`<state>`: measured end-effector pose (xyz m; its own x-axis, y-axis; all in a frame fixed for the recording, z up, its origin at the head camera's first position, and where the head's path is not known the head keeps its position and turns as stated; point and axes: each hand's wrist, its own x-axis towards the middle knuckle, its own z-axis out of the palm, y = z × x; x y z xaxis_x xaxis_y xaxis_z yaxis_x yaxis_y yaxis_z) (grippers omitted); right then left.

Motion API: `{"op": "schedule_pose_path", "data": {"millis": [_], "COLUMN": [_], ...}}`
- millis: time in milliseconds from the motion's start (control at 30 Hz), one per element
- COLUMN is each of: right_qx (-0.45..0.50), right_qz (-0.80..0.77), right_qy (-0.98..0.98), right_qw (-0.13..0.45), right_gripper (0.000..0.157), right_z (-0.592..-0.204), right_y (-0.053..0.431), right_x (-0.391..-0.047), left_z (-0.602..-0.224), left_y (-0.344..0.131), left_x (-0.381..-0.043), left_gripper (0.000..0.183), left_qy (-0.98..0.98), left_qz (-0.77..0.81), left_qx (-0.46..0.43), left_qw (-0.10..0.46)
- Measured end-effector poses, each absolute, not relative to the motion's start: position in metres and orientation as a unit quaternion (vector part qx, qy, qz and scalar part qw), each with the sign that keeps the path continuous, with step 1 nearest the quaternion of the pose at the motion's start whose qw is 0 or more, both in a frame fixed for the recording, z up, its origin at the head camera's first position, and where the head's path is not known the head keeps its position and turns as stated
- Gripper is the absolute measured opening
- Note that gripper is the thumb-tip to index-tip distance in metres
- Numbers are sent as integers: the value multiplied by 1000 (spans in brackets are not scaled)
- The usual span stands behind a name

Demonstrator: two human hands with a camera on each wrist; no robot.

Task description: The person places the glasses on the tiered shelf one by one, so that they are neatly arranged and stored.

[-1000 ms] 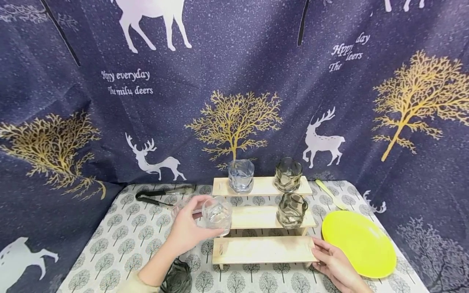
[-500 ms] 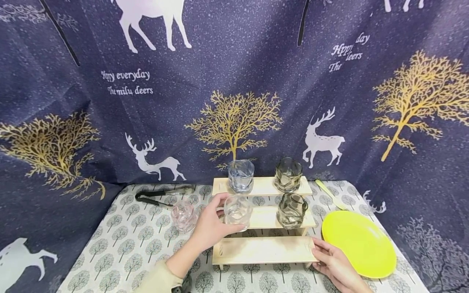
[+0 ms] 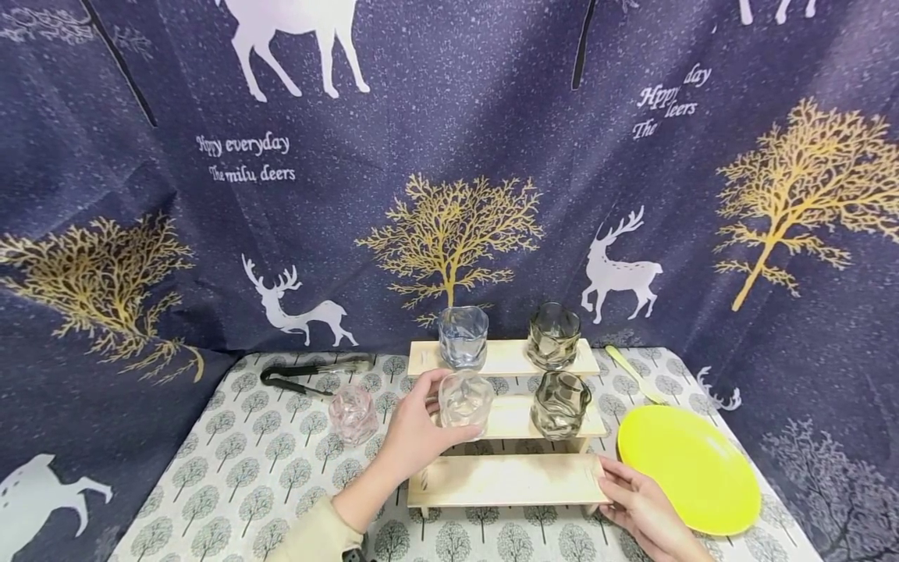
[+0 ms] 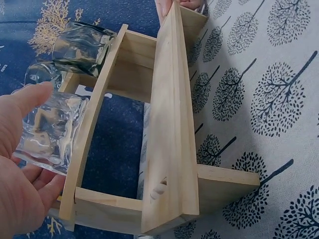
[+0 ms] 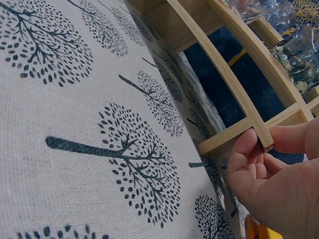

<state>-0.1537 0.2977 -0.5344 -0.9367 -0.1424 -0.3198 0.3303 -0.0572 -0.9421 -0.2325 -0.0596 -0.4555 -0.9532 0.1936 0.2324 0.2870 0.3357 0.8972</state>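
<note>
My left hand (image 3: 420, 433) grips a clear glass tumbler (image 3: 467, 402) at the left end of the middle step of a three-step wooden rack (image 3: 509, 479). In the left wrist view the thumb and fingers span the tumbler (image 4: 56, 130), whose base is right at the step. On the same step, to the right, sits a grey tumbler (image 3: 560, 406). The top step bears a bluish tumbler (image 3: 463, 337) and another grey tumbler (image 3: 553, 336). My right hand (image 3: 642, 503) pinches the right end of the bottom step, thumb above and fingers beneath, as the right wrist view shows.
A pink tumbler (image 3: 353, 415) stands on the patterned tablecloth left of the rack, with black-handled tongs (image 3: 295, 378) behind it. To the right lie a yellow plate (image 3: 688, 468) and a light green utensil (image 3: 634, 373). A dark blue curtain (image 3: 449, 117) hangs behind.
My left hand has carried the clear tumbler rightward from the rack's left side onto the left part of the middle step. My right hand has stayed at the bottom step's end.
</note>
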Motion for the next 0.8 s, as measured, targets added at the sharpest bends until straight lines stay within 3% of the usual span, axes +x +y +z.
{"op": "schedule_pose_path", "data": {"millis": [267,500,800], "right_qx": [69,67,64], "right_qz": [-724,-721,-724], "right_qy": [667,668,666], "right_qw": [163,168,169], "right_gripper": [70,72,71], "right_z": [-536,-536,-535], "right_y": [298,299,300], "right_x": [-154,-154,-154], "left_z": [-455,-449,-443], "left_y": [-66,-90,-144], "left_x": [-230,-227,-234], "left_gripper": [106,103,90], "left_qy": [-821,-821,-845], "left_qz": [-547,-546,-490], "left_qx": [-161,-164,-195], "left_qw": [23,7,85]}}
